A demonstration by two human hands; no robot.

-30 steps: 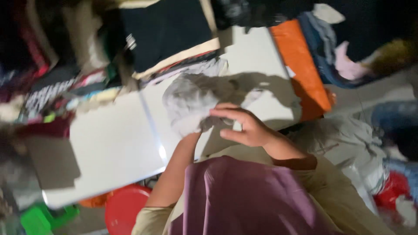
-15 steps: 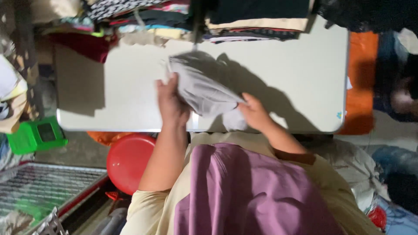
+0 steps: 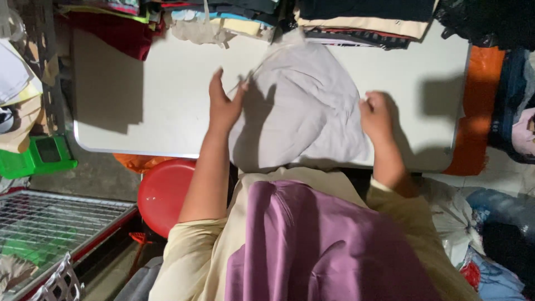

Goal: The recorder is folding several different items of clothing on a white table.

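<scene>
A white table (image 3: 139,111) fills the middle of the view, w/ stacks of folded clothes (image 3: 356,19) crowding its far edge. A grey cloth (image 3: 304,106) lies spread on the tabletop, its near edge hanging a bit over the table's front, its far tip reaching up to the stacks. The left hand (image 3: 224,103) is at the cloth's left edge, fingers up and pinching a raised fold. The right hand (image 3: 376,114) is curled shut on the cloth's right edge. Both hands are well apart, cloth between them. A purple cloth (image 3: 329,245) drapes over the person's front and blocks the table's near side. Below left: a red stool (image 3: 164,192), a wire rack (image 3: 50,223), and a green box (image 3: 39,159) beside the table's corner. An orange cloth (image 3: 476,111) hangs off the right end.
</scene>
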